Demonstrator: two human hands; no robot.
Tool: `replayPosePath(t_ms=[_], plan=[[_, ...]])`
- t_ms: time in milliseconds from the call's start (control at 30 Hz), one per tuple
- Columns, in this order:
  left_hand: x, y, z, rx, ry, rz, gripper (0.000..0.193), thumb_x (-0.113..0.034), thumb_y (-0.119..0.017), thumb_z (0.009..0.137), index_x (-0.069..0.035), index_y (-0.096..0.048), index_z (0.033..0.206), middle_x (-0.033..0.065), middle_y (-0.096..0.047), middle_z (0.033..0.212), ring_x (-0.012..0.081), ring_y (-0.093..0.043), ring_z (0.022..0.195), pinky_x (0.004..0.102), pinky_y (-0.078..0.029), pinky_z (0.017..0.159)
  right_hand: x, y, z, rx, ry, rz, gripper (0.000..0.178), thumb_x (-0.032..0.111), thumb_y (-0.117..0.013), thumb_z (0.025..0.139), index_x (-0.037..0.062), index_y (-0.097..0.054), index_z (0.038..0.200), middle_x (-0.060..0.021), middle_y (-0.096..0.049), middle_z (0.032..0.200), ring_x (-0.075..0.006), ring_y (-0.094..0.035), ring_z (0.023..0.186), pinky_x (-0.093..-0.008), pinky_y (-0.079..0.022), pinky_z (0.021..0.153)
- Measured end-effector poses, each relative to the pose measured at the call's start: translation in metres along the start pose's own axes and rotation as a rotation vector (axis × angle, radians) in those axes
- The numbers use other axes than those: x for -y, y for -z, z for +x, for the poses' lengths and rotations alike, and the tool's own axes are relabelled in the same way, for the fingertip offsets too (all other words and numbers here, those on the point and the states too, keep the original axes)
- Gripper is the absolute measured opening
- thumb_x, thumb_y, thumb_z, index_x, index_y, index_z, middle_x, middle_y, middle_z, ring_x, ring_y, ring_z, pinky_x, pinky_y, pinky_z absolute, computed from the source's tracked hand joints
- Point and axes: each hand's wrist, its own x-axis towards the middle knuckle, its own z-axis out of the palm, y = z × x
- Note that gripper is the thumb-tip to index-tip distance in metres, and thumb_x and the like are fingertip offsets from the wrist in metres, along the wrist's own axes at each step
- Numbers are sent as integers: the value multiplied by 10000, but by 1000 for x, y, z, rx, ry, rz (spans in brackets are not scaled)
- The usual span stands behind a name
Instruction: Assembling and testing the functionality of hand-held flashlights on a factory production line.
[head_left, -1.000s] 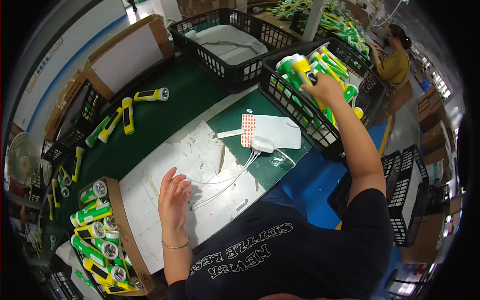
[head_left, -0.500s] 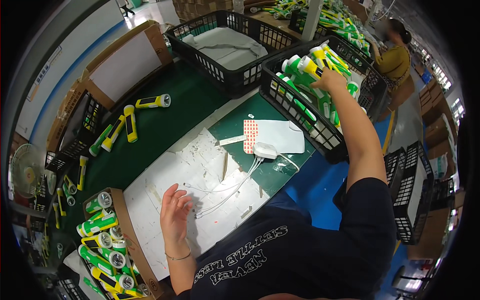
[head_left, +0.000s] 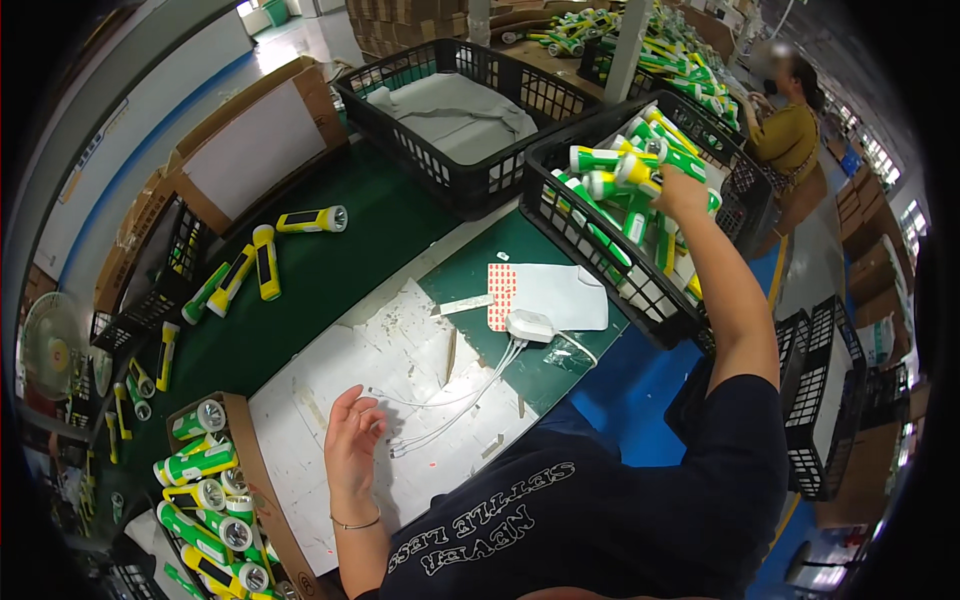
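Observation:
My right hand (head_left: 685, 195) reaches into the black plastic basket (head_left: 590, 262) at the right, which holds a heap of green-and-white and yellow flashlights. Its fingers close round a yellow flashlight (head_left: 636, 172) on top of the heap; the fingertips are partly hidden. My left hand (head_left: 352, 440) is raised above the white worn board (head_left: 310, 440), palm turned inward, fingers loosely curled and apart, holding nothing. White charging cables (head_left: 470, 393) run close by it from a white charger block (head_left: 530, 325).
A cardboard box (head_left: 262, 480) of flashlights stands at the lower left. Several flashlights (head_left: 266, 262) lie on the dark green belt. Another black basket (head_left: 440, 180) with grey sheets sits at the back. A co-worker (head_left: 790, 135) stands at the far right beside heaped flashlights.
My right hand has moved slightly right and lower in the view, and flashlights in the basket have shifted. The left hand stays nearly in place. The whole view has tilted a little.

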Motion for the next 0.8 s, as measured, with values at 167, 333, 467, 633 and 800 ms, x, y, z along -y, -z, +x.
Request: replayPosePath(t_ms=[167, 333, 467, 633, 800], plan=[[3, -6, 10, 38, 39, 15, 359, -215, -507, 901, -62, -467, 1224, 40, -596, 1022, 144, -563, 890, 289, -449, 784, 25, 5, -45, 175, 104, -84, 679, 379, -769, 614, 95, -474, 1156, -160, -646, 980, -310, -633, 912, -414, -511, 753], [3, -3, 14, 29, 53, 18, 365, -220, -510, 901, -61, -468, 1226, 42, -602, 1021, 147, -560, 890, 290, -452, 782, 6, 16, -49, 379, 320, 131, 607, 406, -755, 640, 55, -576, 1102, -138, -652, 1002, -298, -634, 904, -369, -505, 771], [6, 1, 17, 32, 56, 10, 371, -226, -515, 900, -58, -466, 1228, 43, -603, 1021, 147, -561, 890, 290, -453, 781, -9, 29, -16, 332, 294, 360, 361, 353, -620, 807, 27, -616, 961, -123, -652, 791, -249, -632, 761, -347, -486, 719], [4, 4, 21, 17, 69, -9, 355, -199, -505, 909, -49, -465, 1229, 47, -602, 1022, 149, -564, 888, 278, -459, 773, 82, 62, 6, -171, 544, 721, 294, 296, -444, 907, 50, -603, 937, -153, -640, 915, -341, -599, 886, -408, -467, 771], [-1, 7, 25, 4, 68, -17, 337, -159, -497, 915, -32, -469, 1226, 55, -591, 1036, 141, -567, 902, 259, -458, 780, 256, 57, -14, -86, 868, 724, 263, 201, -405, 874, 89, -628, 956, -162, -640, 927, -344, -588, 927, -442, -461, 786]])
